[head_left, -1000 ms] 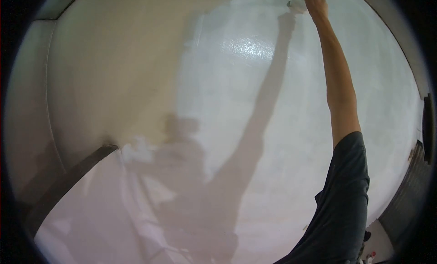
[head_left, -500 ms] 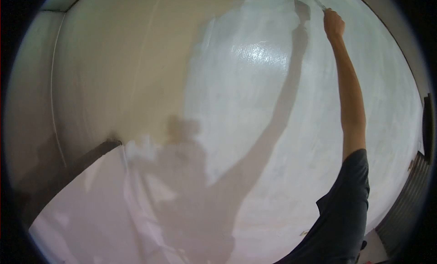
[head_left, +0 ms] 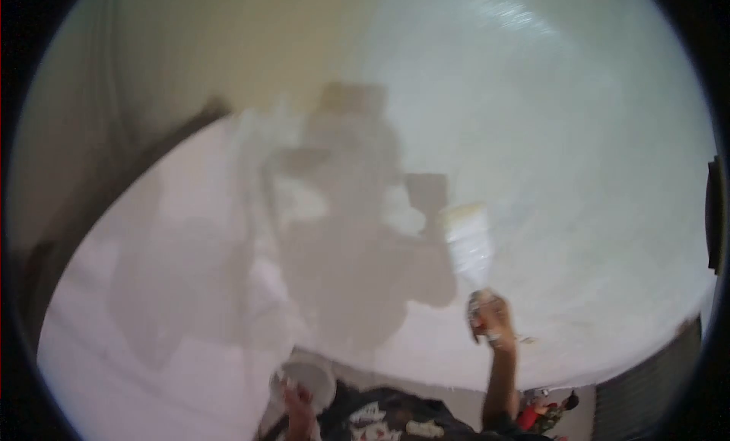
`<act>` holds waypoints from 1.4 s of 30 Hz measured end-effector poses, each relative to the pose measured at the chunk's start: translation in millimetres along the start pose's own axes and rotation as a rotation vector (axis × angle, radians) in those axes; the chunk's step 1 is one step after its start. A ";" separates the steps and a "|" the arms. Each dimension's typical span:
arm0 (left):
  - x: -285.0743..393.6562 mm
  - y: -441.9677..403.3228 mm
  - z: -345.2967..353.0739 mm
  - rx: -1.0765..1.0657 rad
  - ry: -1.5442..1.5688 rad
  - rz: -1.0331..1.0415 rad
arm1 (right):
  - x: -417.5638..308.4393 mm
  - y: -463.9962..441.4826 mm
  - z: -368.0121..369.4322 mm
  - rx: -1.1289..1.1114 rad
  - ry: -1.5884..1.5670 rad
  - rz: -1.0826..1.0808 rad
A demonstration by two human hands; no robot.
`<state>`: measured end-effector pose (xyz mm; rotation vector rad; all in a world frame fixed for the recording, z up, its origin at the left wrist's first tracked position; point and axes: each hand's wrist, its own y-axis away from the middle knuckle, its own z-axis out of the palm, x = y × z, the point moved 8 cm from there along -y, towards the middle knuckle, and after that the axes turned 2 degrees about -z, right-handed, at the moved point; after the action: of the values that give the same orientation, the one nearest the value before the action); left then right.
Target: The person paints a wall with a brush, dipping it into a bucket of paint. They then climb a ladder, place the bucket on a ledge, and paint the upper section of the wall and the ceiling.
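Observation:
In the head view, my right hand is closed round the handle of a wide paintbrush. The brush points upward, its bristles and lower part coated in white paint. It is before the pale wall; whether it touches cannot be told. Low in the view, my left hand grips the rim of a round whitish tub near my body. The tub's contents are blurred. White smears mark the right hand's fingers.
Beige wall lies upper left, next to the whiter wet-looking area. A pale pinkish surface with a curved dark edge fills the lower left. Another person is low at the right, beside a ridged grey panel.
My right hand has come down from high on the wall to chest level, bringing the brush into full view. The view has tilted downward; my left hand and the tub now show.

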<state>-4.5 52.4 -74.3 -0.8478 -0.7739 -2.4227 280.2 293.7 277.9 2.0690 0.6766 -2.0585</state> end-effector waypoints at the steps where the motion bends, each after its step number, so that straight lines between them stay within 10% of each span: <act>1: 7.9 11.0 13.2 0.091 -0.019 -0.033 | 39.5 1.6 30.4 -0.076 -0.055 0.122; 7: 45.8 7.3 85.5 0.264 -0.040 -0.105 | 179.7 28.2 72.8 -0.489 0.171 0.582; 14: 32.9 -56.3 183.0 0.138 0.000 -0.126 | 240.8 -23.1 75.3 -0.975 0.471 0.373; 42: 33.8 2.3 130.6 0.010 -0.057 -0.365 | 267.4 41.5 206.4 -0.915 1.249 0.202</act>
<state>26.9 125.9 34.4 -0.8344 -1.0388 -2.7154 98.4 228.7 -2.3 2.3311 1.1338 0.0018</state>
